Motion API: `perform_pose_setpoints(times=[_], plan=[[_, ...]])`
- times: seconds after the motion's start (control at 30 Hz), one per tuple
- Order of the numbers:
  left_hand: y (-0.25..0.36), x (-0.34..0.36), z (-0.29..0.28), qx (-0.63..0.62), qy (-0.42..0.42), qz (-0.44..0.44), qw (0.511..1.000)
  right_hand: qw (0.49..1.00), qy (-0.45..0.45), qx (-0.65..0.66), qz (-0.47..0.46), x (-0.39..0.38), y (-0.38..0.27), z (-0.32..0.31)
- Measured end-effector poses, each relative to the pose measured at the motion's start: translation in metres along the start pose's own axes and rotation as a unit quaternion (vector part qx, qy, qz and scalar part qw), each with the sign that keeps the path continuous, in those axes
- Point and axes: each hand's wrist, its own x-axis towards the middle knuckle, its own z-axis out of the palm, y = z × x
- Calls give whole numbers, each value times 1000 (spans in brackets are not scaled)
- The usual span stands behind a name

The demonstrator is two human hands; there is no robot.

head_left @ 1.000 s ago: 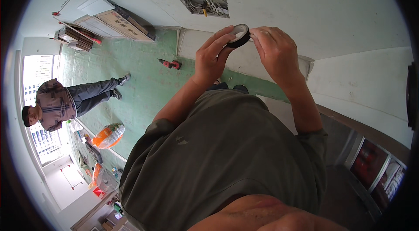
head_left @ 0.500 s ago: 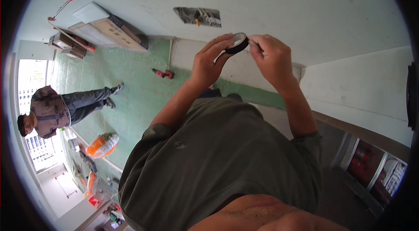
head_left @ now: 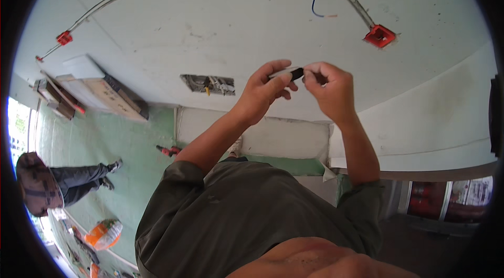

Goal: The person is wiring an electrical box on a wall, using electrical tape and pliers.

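Near wall opening (head_left: 220,85) and red box (head_left: 379,35), left hand (head_left: 261,92) grips tape (head_left: 297,73), right hand (head_left: 334,87) pinches its edge.

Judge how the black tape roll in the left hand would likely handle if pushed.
The black tape roll is probably light, as the left hand holds it between thumb and fingers. It seems fairly stiff, keeping a flat profile. Stood on its narrow rim, it might tip, looking thin edge-on.
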Motion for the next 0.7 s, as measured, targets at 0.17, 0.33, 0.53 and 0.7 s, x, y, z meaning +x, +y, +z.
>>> perform_pose_setpoints(times=[0.17, 0.33, 0.53, 0.7], plan=[[37, 86, -7, -144, -73, 69, 985, 997, 29, -17, 67, 85, -29, -25], [67, 138, -18, -123, -107, 56, 985, 986, 57, 8, 159, 140, -29, -49], [85, 167, -32, -99, -143, 1, 985, 969, 70, 52, 232, 164, -21, -55], [84, 173, -34, -194, -162, -22, 967, 962, 63, 76, 255, 175, -18, -57]])
